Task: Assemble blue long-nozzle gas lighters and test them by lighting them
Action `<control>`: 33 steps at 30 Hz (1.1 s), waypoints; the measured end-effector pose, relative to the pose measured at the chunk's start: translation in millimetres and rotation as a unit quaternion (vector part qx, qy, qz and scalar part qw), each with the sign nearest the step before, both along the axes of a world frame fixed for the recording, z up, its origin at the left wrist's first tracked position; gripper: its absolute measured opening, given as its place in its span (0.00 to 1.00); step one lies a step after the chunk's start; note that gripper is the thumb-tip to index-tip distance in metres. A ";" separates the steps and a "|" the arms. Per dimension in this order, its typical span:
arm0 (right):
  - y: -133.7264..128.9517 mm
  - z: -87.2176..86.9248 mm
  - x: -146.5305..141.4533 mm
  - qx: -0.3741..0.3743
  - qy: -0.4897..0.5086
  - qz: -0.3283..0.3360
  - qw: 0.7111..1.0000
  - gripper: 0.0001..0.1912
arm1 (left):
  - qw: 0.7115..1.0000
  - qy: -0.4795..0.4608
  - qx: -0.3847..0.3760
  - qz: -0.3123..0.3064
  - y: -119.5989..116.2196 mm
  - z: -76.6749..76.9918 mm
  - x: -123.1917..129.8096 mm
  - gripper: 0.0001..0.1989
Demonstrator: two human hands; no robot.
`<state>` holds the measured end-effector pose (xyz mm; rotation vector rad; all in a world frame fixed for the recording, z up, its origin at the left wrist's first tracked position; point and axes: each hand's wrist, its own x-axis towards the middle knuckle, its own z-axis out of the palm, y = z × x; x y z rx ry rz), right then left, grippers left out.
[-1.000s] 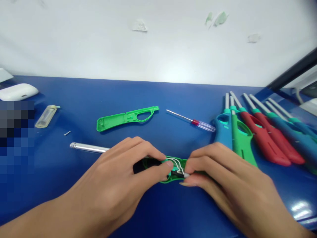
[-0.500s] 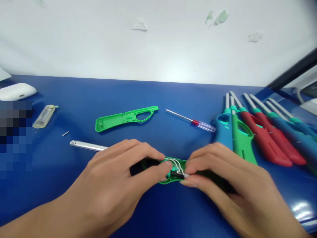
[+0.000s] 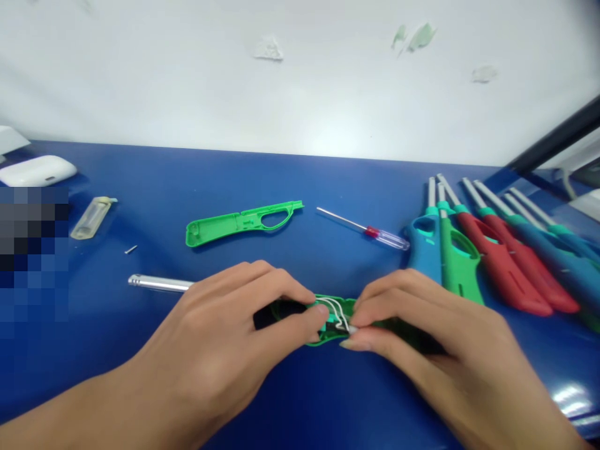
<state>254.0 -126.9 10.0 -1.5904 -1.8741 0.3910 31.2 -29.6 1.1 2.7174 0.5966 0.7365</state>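
A green lighter body (image 3: 323, 339) lies open side up at the front centre, with white wires (image 3: 338, 310) and a dark part inside. My left hand (image 3: 225, 337) is closed on its left portion, thumb pressed on the teal piece (image 3: 330, 322). A metal tube (image 3: 159, 284) sticks out to the left from under that hand. My right hand (image 3: 422, 337) pinches a small pale part (image 3: 352, 329) at the end of the wires, and its fingers cover the body's right end. Behind the hands lies the other green shell half (image 3: 215, 230), its inside facing up.
A screwdriver (image 3: 387, 239) lies behind my right hand. Several blue, green and red lighters (image 3: 504, 269) fill the right side. At left are a clear tank (image 3: 92, 219), a screw (image 3: 131, 249) and a white case (image 3: 40, 171). A white wall (image 3: 187, 81) stands behind.
The view has shifted slightly, and the metal tube has turned a little with the body. Both hands keep nearly the same grip, with the wires still between them.
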 end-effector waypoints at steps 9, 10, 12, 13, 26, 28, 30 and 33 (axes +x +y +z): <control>1.1 2.4 -3.1 -0.030 0.021 -0.027 0.999 0.06 | 0.999 -0.023 0.025 0.015 -3.0 -5.8 1.7 0.17; 1.3 3.2 -3.5 -0.034 0.025 -0.032 0.999 0.06 | 1.000 -0.017 0.018 0.011 -3.1 -6.0 0.7 0.17; 2.3 4.7 -4.2 -0.042 0.032 -0.037 0.998 0.07 | 1.000 -0.001 0.007 -0.006 -2.8 -6.5 -1.2 0.18; 3.1 5.3 -4.4 -0.045 0.036 -0.037 0.998 0.07 | 1.000 0.005 0.004 -0.010 -2.5 -6.9 -1.9 0.18; 6.0 6.2 -3.0 -0.060 0.057 -0.025 0.996 0.07 | 0.999 0.024 0.027 -0.020 -0.8 -5.6 -4.3 0.11; 6.0 5.9 -2.9 -0.055 0.054 -0.025 0.997 0.07 | 0.998 0.043 0.034 -0.029 -0.8 -5.8 -5.5 0.13; 5.5 5.3 -2.8 -0.051 0.049 -0.026 0.997 0.07 | 0.997 0.047 0.050 -0.030 -0.6 -5.9 -5.6 0.15; 4.5 4.6 -3.1 -0.046 0.047 -0.029 0.997 0.06 | 0.997 0.039 0.056 -0.033 0.3 -5.1 -4.2 0.14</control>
